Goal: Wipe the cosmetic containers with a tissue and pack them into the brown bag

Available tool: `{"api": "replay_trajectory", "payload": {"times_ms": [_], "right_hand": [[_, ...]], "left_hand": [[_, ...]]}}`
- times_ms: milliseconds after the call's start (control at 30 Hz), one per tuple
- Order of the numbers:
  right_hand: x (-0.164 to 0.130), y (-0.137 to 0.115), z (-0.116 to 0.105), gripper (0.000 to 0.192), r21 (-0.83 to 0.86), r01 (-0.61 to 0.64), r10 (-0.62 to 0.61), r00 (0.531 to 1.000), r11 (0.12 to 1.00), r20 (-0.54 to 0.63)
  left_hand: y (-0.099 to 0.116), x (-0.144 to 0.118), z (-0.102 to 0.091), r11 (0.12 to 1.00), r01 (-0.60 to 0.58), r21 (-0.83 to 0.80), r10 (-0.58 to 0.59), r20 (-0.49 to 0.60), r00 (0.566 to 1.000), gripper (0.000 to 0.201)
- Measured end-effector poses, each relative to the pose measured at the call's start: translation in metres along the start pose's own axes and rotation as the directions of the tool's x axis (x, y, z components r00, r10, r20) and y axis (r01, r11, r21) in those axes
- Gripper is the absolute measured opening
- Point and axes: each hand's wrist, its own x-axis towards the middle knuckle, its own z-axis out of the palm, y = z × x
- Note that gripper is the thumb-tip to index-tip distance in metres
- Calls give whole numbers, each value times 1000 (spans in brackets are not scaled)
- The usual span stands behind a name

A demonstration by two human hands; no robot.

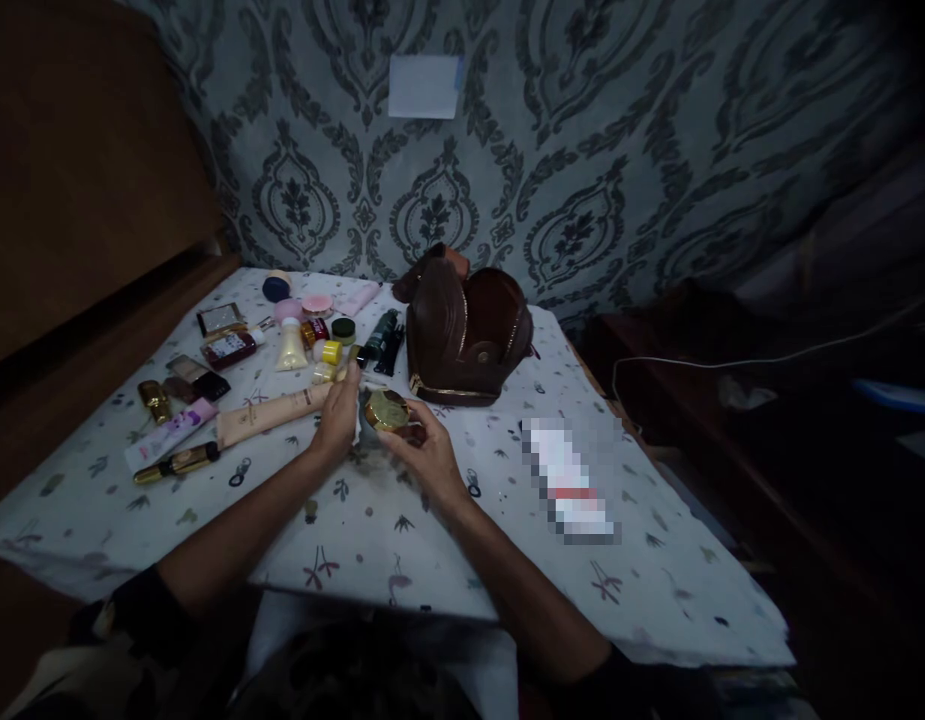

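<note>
In my right hand [434, 455] is a round, gold-coloured compact [387, 408], gripped at its right edge between thumb and fingers just above the table. My left hand [337, 417] stands on its edge to the left of the compact, fingers stretched out and nothing plainly held. Beside it lies a long beige tube [271, 416]. Past its fingertips are small yellow-capped containers [331, 352] and dark tubes [381, 338]. A brown leather bag [462, 345] sits upright behind the compact, its top gaping.
Several cosmetics cover the table's left side, among them a cream tube [290, 345], a red bottle [229, 348], a purple-white tube [171, 432] and a gold-black tube [177, 463]. A blurred-out, pale oblong thing [571, 480] lies right. Patterned cloth [402, 540] covers the table.
</note>
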Motion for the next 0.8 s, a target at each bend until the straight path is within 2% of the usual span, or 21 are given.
{"api": "replay_trajectory", "payload": {"times_ms": [100,167,300,433,533,633,800], "right_hand": [[2,2,1,43,114,-62,61,998,991,10],[3,3,2,44,180,-85,91,995,980,-27],[5,5,2,42,348,-115,150,986,930,-76],[7,7,-1,41,513,-152,224,971,845,-81],[9,7,-3,38,576,-171,275,956,800,-98],[11,2,-4,36,620,-244,360,930,745,-66],[14,-7,-6,31,682,-300,418,909,667,-8]], "left_hand": [[8,-7,1,996,-55,65,50,77,996,64],[14,-12,2,972,-189,139,162,186,969,63],[18,-19,1,816,-485,314,375,350,858,54],[16,-21,1,594,-674,440,459,502,733,44],[17,-21,-1,449,-768,457,494,589,639,42],[20,-19,-3,382,-825,418,535,628,566,42],[24,-17,-5,355,-876,326,582,657,480,31]]}}
